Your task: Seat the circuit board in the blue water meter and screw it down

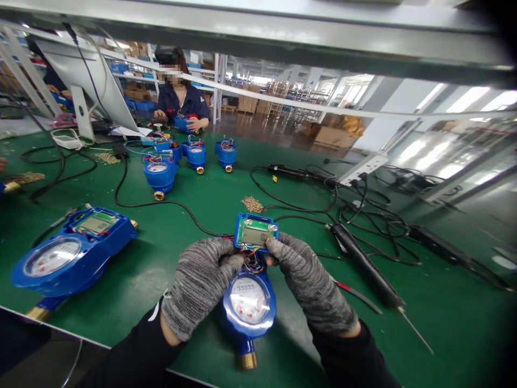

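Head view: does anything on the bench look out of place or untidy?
The meter between the left hand and right hand has its display board lifted off the body, with coloured wires exposed. Small brass parts lie in a loose pile on the mat, and black cables sprawl tangled to the right.

Two gloved hands meet over a blue meter [249, 302] lying on the green desk [202, 199]. The left hand [200, 285] and the right hand [311, 283] both pinch at the wires between the dial and the display board [256, 233], which is tilted up off the body. A second meter [70, 253] lies to the left, near the desk's edge. A screwdriver [365, 269] with black cable rests just right of the right hand. A heap of brass screws [252, 204] sits beyond the board. Further back stand more meters [159, 175], and a person [180, 99] works at the far side.
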